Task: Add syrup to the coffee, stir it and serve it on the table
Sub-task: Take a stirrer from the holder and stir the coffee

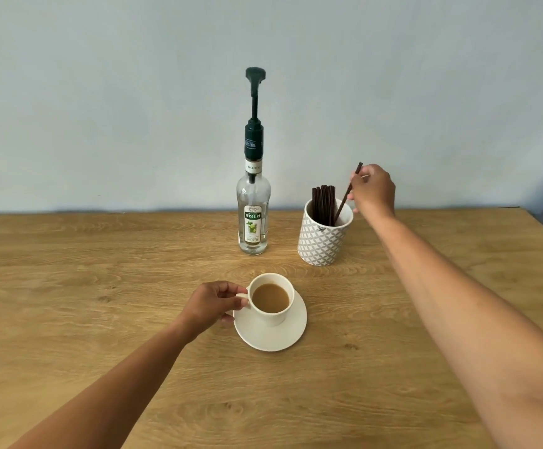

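A white cup [273,315] of milky coffee stands on a white saucer [275,338] at the table's middle. My left hand [211,304] pinches the cup's handle from the left. Behind it stands a clear syrup bottle [253,209] with a tall dark green pump on top. To its right, a patterned grey-and-white holder [322,241] carries several dark stir sticks. My right hand [375,189] is above the holder's right rim, fingers closed on one dark stir stick [347,192], which is tilted with its lower end still inside the holder.
The wooden table [101,286] runs back to a pale blue wall. Its right edge slants away at the far right, with a grey floor strip beyond.
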The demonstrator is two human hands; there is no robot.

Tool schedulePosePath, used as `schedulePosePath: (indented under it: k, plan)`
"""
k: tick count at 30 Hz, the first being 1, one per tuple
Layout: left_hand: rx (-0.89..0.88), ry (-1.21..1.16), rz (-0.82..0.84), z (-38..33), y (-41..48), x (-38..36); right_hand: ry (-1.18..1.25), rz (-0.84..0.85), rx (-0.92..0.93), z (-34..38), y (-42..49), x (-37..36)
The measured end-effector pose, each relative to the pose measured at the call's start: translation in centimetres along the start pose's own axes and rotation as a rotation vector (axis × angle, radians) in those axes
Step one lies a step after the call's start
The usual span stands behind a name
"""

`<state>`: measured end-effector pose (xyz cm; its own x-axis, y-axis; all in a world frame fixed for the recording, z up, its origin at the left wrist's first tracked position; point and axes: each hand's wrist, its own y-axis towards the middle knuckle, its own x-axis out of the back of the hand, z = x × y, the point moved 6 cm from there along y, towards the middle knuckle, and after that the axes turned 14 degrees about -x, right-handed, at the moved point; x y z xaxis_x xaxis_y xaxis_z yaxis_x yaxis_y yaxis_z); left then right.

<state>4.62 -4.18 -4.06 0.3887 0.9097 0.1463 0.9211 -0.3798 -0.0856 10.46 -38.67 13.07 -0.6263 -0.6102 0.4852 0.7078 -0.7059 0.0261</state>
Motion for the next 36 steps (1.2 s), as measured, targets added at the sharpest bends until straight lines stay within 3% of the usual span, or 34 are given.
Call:
schedulePosePath:
  k: [4,7,11,14,22,30,36]
  plan:
    - [-0.009,0.020,0.006,-0.4,-0.1,-0.1,0.190,-0.004,0.144,2.3,-3.9,2.6]
    - [-0.014,0.021,0.008,-0.5,-0.3,-0.1,0.267,0.102,0.190,2.3,-8.5,2.3]
    - [-0.019,0.035,-0.002,-0.5,-0.5,-0.2,0.132,0.329,0.219,-0.7,-14.3,-1.4]
    - [-0.022,0.071,-0.020,-0.4,-0.6,-0.3,-0.083,0.398,0.301,-3.2,-17.2,-3.9]
    - [-0.024,0.100,-0.057,-0.1,-1.2,-0.4,-0.176,0.429,0.357,-6.2,-20.1,-5.6]
    - [-0.038,0.201,-0.065,-0.3,-1.3,-0.4,-0.294,0.489,0.287,-6.0,-19.8,-7.0]
    - [-0.032,0.241,-0.054,-0.5,-1.2,-0.3,-0.463,0.419,0.278,-6.0,-18.9,-6.4]
